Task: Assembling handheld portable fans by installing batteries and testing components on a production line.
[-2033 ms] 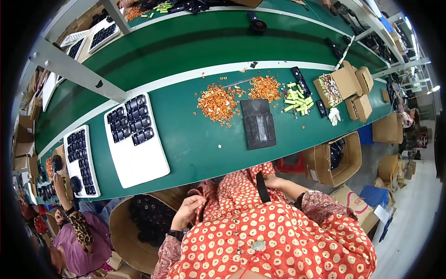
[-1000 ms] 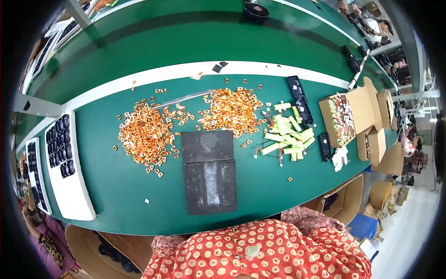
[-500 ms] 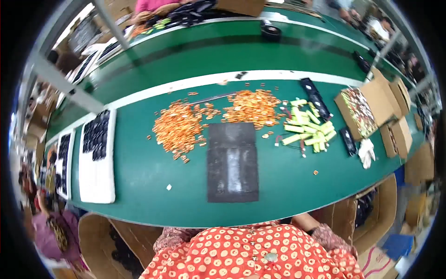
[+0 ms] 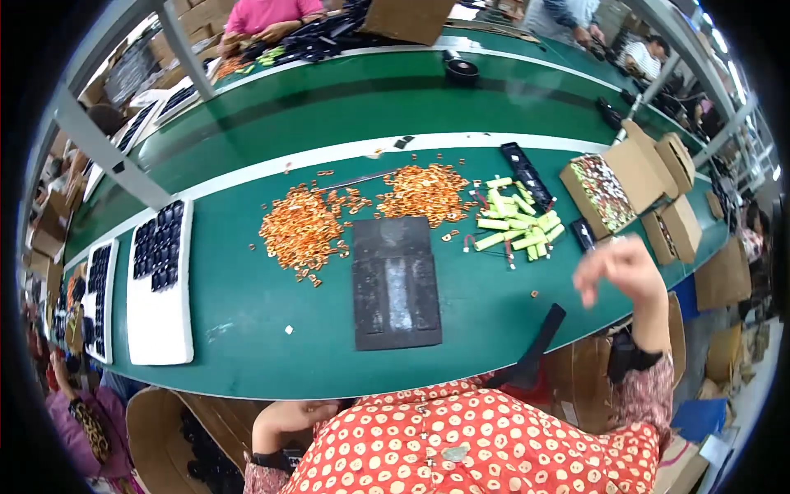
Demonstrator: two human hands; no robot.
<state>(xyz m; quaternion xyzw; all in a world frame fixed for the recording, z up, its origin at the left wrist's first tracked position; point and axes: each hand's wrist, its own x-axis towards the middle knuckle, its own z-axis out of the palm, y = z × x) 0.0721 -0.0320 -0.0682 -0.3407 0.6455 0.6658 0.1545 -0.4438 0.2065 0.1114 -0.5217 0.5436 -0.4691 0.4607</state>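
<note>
My right hand (image 4: pixel 623 267) is raised over the right part of the green table, slightly blurred, its fingers loosely bent and apart with nothing visible between them. A small black case (image 4: pixel 583 235) lies just behind it. My left hand (image 4: pixel 300 414) is low at the near table edge by my shirt; its fingertips are hidden, beside a dark thing too covered to name. A long black strip-like piece (image 4: pixel 539 342) sticks up over the near edge, between my body and my right hand, touched by neither visible hand. A black mat (image 4: pixel 395 309) lies in front of me.
Two piles of small orange parts (image 4: pixel 300 226) lie behind the mat. Right of them are yellow-green wired cells (image 4: pixel 518 222) and a long black tray (image 4: pixel 527 174). Open cartons (image 4: pixel 629 185) stand far right. White foam trays (image 4: pixel 160 325) with black pieces lie left. Other people work beyond.
My right hand has risen from below the table edge to above its right side. My left hand has come into view low down. The black strip has appeared at the near edge.
</note>
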